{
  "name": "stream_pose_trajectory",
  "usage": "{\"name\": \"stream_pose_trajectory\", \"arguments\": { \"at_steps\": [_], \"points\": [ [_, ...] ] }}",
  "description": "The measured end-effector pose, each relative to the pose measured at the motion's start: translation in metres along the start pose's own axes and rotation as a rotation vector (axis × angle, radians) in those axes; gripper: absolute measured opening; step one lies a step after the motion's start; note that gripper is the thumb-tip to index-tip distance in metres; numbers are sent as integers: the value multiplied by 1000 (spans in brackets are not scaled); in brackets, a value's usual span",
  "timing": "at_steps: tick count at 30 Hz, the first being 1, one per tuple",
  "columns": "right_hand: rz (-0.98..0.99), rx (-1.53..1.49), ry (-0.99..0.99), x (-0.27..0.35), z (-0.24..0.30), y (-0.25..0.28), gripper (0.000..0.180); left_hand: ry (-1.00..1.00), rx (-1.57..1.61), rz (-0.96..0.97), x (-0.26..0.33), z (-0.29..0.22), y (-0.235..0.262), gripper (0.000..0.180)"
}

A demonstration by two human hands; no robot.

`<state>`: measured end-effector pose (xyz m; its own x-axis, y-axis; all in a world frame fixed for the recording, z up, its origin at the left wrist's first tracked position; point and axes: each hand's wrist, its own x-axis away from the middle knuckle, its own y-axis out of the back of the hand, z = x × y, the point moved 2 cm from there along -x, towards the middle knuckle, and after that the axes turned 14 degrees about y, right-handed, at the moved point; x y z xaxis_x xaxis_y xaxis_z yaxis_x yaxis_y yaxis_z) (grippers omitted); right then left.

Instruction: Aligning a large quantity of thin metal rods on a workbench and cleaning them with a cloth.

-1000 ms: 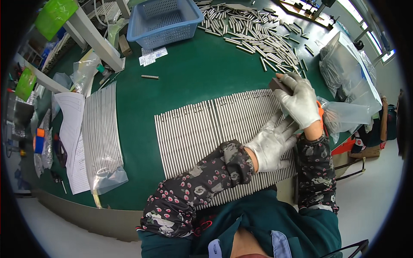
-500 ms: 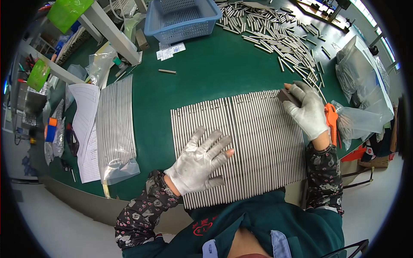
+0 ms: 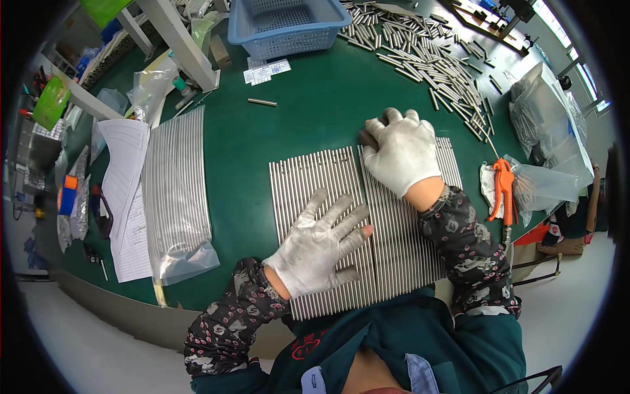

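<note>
Green bench fills the view, and one flat row of metal rods lies at its near edge. Since a moment ago the left hand has slid right and lies flat, fingers spread, on that row; the right hand has moved left, curled on a dark block at the far rod ends, squaring them. One blue basket, one bagged rod sheet, one orange air gun.
</note>
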<state>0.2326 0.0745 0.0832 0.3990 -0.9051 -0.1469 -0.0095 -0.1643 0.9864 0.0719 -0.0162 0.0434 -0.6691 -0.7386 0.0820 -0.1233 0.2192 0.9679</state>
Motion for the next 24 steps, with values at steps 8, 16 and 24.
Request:
{"name": "stream_pose_trajectory", "arguments": {
  "at_steps": [8,16,24],
  "points": [
    [57,13,29,-3,10,0,32,23,26,-25,4,1,-3,73],
    [26,-12,107,-5,31,-7,33,18,26,29,3,4,-4,71],
    [-79,-71,220,-4,48,-12,32,19,32,32,1,4,-1,67]
  ]
}}
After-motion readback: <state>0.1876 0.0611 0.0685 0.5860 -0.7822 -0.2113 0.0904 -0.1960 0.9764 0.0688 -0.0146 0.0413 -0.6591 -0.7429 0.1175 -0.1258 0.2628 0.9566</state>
